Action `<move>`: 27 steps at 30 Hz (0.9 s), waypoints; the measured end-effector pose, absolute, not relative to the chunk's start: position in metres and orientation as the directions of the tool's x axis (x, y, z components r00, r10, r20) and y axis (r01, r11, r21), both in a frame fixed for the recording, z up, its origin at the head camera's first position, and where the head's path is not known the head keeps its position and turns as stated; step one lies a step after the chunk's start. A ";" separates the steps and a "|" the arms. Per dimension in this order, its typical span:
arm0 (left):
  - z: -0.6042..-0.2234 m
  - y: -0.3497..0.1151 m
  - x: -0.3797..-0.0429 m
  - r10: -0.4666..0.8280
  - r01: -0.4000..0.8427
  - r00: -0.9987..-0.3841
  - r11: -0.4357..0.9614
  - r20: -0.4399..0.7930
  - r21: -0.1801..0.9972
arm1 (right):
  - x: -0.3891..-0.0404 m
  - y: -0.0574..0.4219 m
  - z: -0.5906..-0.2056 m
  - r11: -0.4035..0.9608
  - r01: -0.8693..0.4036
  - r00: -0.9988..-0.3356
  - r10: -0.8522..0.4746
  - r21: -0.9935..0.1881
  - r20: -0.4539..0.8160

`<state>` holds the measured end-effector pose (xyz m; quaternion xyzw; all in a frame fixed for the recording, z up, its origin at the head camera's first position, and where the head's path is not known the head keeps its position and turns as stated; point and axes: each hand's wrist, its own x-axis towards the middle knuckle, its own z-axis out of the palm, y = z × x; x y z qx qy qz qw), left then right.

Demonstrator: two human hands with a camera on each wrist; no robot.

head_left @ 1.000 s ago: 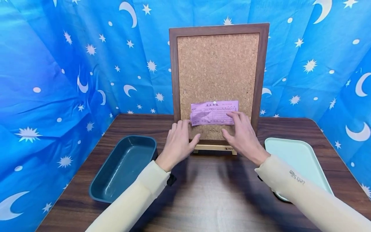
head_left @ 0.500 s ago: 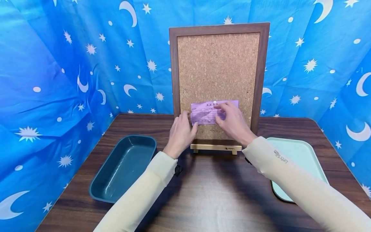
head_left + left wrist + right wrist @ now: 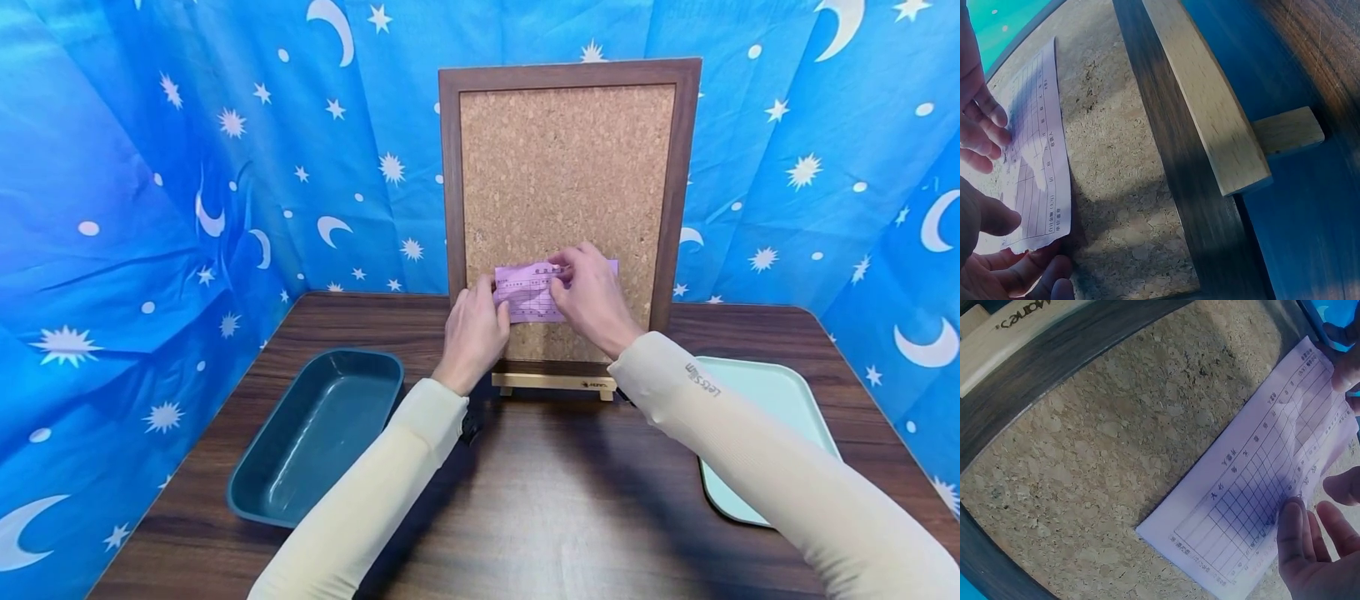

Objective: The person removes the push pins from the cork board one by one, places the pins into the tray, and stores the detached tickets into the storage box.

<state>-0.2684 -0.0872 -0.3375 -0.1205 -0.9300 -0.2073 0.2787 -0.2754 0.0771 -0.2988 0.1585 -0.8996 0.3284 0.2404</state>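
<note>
A purple printed form slip (image 3: 525, 296) lies against the lower part of the framed corkboard (image 3: 566, 175). At the slip's left end, my left hand (image 3: 474, 333) pinches the torn edge, its thumb (image 3: 1000, 215) in front and fingers around the edge. My right hand (image 3: 592, 292) has its curled fingertips at the slip's top middle, over the spot where a white pushpin showed; the pin is hidden now by the fingers. In the right wrist view the right fingertips (image 3: 1291, 519) close in at the slip's wrinkled top edge, the paper bulging slightly there.
A small wooden easel (image 3: 558, 382) supports the board on the dark wooden table (image 3: 525, 508). To the left stands a deep teal bin (image 3: 318, 442); a pale green tray (image 3: 757, 400) lies right, partly under the right sleeve. A blue star-and-moon cloth (image 3: 360, 167) hangs behind.
My right hand has moved left from the slip's right part to the pushpin, and its fingers have curled in. My left hand has come closer and now pinches the slip's left edge.
</note>
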 end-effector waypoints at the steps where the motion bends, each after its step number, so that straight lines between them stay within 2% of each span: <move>1: -0.337 -0.087 -0.269 0.111 0.343 -0.812 0.885 0.573 0.315 | -0.276 0.077 -0.299 0.737 -0.442 -0.832 -0.123 -0.511 0.541; 12: -0.334 -0.089 -0.274 0.093 0.329 -0.817 0.886 0.569 0.328 | -0.282 0.072 -0.291 0.810 -0.362 -0.855 -0.091 -0.462 0.510; 27: -0.333 -0.090 -0.276 0.075 0.334 -0.815 0.872 0.575 0.359 | -0.289 0.067 -0.288 0.853 -0.311 -0.838 -0.039 -0.419 0.544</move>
